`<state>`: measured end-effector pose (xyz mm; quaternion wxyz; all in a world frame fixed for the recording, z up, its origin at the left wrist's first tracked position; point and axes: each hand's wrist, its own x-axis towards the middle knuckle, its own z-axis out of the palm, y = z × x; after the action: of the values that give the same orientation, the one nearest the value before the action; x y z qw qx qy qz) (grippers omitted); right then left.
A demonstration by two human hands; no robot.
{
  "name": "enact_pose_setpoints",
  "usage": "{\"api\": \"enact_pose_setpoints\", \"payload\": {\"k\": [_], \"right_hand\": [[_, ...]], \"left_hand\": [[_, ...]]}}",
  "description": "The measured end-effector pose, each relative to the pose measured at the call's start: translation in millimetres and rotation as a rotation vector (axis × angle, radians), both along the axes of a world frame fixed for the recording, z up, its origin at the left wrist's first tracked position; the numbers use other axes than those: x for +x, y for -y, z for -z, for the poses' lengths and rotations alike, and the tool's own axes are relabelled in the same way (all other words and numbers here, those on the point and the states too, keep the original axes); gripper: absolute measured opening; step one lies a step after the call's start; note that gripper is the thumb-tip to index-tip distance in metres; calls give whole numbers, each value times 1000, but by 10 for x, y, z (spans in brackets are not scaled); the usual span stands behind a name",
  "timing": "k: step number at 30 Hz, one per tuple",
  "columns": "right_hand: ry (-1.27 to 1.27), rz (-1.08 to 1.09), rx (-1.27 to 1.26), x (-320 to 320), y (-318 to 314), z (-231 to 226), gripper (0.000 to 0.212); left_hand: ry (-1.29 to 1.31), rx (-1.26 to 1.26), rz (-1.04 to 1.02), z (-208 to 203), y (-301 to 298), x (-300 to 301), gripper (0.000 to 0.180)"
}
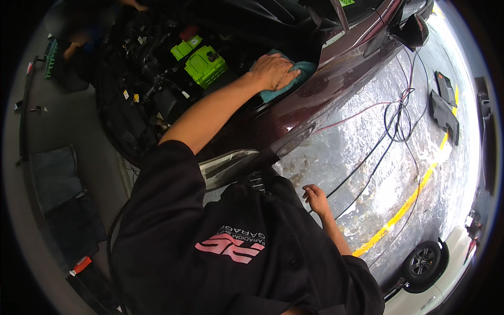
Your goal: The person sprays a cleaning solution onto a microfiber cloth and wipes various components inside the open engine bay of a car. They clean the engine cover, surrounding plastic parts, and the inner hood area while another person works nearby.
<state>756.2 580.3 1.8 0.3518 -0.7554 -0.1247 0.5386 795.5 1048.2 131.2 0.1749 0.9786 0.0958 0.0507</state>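
Note:
My left hand (273, 72) grips a teal cloth (286, 92) and presses it on the inner edge of the dark maroon car's fender (336, 81), beside the engine bay. Parts of the cloth stick out on both sides of my fingers and thumb. My right hand (315, 200) hangs low by my side, its fingers loosely bent and apart, with nothing seen in it. Left of the cloth sits a bright green battery (205, 66) among dark engine parts. The headlight (226, 163) lies below my left forearm, close to my body.
Another person's hand (72, 51) shows at the far left. Cables (397, 122) coil on the wet-looking floor to the right, near black trim panels (445, 113). A white vehicle's wheel (421, 261) stands lower right. Dark mats (58, 178) and a red-handled tool (80, 265) lie left.

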Motion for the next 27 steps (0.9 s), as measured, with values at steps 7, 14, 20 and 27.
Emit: {"api": "enact_pose_setpoints", "payload": {"k": [7, 14, 20, 27], "right_hand": [[-1, -181, -41, -211, -217, 131, 27], [20, -230, 38, -10, -629, 41, 26], [-21, -65, -2, 79, -502, 150, 27], [2, -103, -48, -7, -457, 139, 28]], "left_hand": [[-334, -403, -170, -107, 69, 218, 58], [40, -827, -340, 394, -225, -12, 59], [517, -1406, -768, 268, -629, -845, 60], [15, -789, -552, 139, -276, -681, 75]]}}
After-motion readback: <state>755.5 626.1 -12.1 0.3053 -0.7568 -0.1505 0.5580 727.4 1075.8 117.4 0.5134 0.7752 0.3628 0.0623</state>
